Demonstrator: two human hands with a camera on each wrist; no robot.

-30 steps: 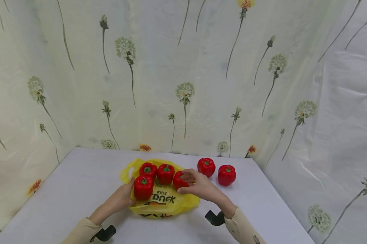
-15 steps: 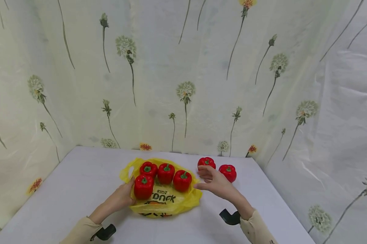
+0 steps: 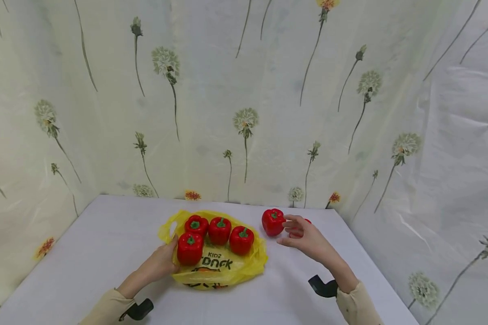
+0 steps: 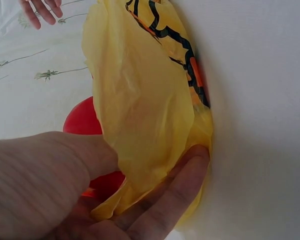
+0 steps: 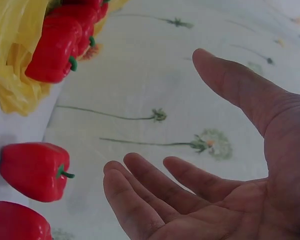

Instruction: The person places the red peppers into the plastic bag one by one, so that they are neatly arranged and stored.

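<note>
A yellow plastic bag with black print lies spread open on the table, several red bell peppers sitting upright in it. My left hand grips the bag's left edge; in the left wrist view the thumb goes inside the yellow film and the fingers lie beneath. My right hand hovers right of the bag, fingers apart and holding nothing. Just left of its fingertips stands a loose bell pepper; a second one is mostly hidden behind the hand. The right wrist view shows both loose peppers, the nearer one cut off by the frame.
The table has a white top. A curtain printed with dandelions hangs behind it and along both sides. Black curved pieces sit at both wrists.
My right hand has left the rightmost pepper in the bag and moved right, over to the loose peppers. The left hand keeps its place on the bag.
</note>
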